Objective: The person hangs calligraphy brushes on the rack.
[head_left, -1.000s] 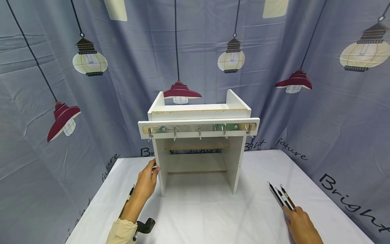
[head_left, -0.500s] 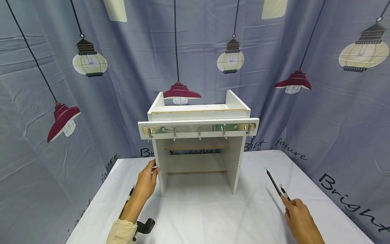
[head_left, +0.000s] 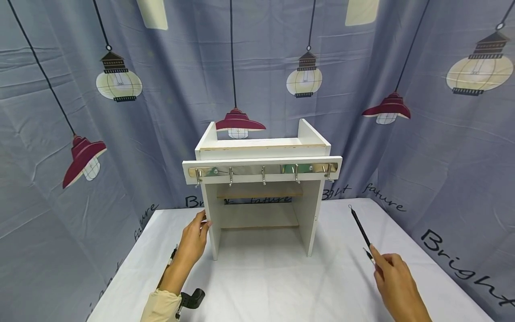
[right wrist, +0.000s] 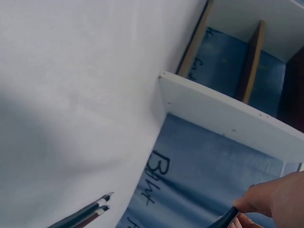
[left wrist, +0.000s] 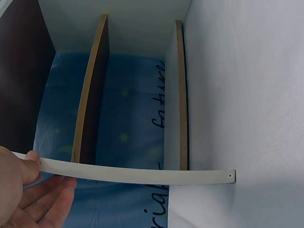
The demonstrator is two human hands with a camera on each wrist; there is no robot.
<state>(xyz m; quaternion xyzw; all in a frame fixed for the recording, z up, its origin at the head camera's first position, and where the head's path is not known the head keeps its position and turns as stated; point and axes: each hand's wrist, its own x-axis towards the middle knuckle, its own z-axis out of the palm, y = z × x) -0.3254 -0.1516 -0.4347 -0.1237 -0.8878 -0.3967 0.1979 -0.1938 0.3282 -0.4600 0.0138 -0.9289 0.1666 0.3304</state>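
Note:
A white shelf unit [head_left: 261, 154] with a rail of metal hooks [head_left: 263, 173] stands on the white table [head_left: 261, 286]. My left hand [head_left: 203, 222] grips its left side panel [left wrist: 137, 174], thumb on one face and fingers on the other. My right hand [head_left: 376, 259] pinches a thin black stick [head_left: 359, 228] with a small loop at its tip, raised off the table and pointing up toward the shelf's right side. In the right wrist view, two more dark sticks [right wrist: 88, 214] lie on the table, and the fingers [right wrist: 266, 199] hold the stick's end [right wrist: 223, 219].
Two wooden shelves [head_left: 259, 192] sit inside the unit. A blue curtain with printed lamps [head_left: 120, 85] closes in the back and both sides of the table. A black camera mount [head_left: 193, 297] sticks out by my left sleeve.
My right hand has picked one black stick off the table and lifted it up and forward; the other sticks stayed down. The left hand has not moved.

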